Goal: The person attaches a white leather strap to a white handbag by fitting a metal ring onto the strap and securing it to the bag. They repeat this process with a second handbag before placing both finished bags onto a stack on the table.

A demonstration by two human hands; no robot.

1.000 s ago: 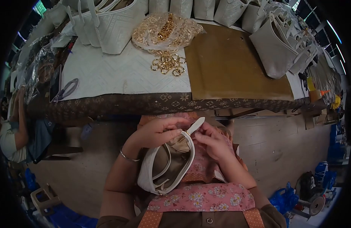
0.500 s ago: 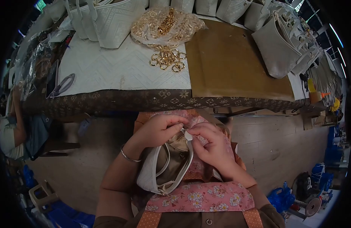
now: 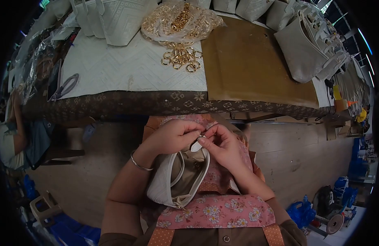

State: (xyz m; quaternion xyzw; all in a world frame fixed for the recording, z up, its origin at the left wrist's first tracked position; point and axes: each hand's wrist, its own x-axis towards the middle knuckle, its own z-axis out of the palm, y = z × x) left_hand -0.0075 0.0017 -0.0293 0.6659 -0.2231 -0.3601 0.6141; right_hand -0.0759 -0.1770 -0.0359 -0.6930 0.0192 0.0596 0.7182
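Observation:
A white handbag (image 3: 158,186) rests on my lap, its mouth open and its tan lining (image 3: 191,169) showing. At the bag's far end, my left hand (image 3: 177,134) is closed in a pinch on the rim, with the exact grip hidden by the fingers. My right hand (image 3: 224,145) meets it there, thumb and forefinger closed on a small white leather tab (image 3: 196,146). Something small and metallic glints between the fingertips, too small to name. A thin white strap (image 3: 179,172) curves along the inside of the opening.
On the table ahead lie gold rings (image 3: 182,57), a plastic bag of gold hardware (image 3: 179,24), grey-handled scissors (image 3: 67,86) and a brown sheet (image 3: 255,61). White handbags (image 3: 302,53) stand along the back and right. Another person (image 3: 17,141) sits at far left.
My right hand has shifted slightly up and left, its fingers now closer to my left hand. The white tab hangs lower and shows more fully. The view has tilted slightly down.

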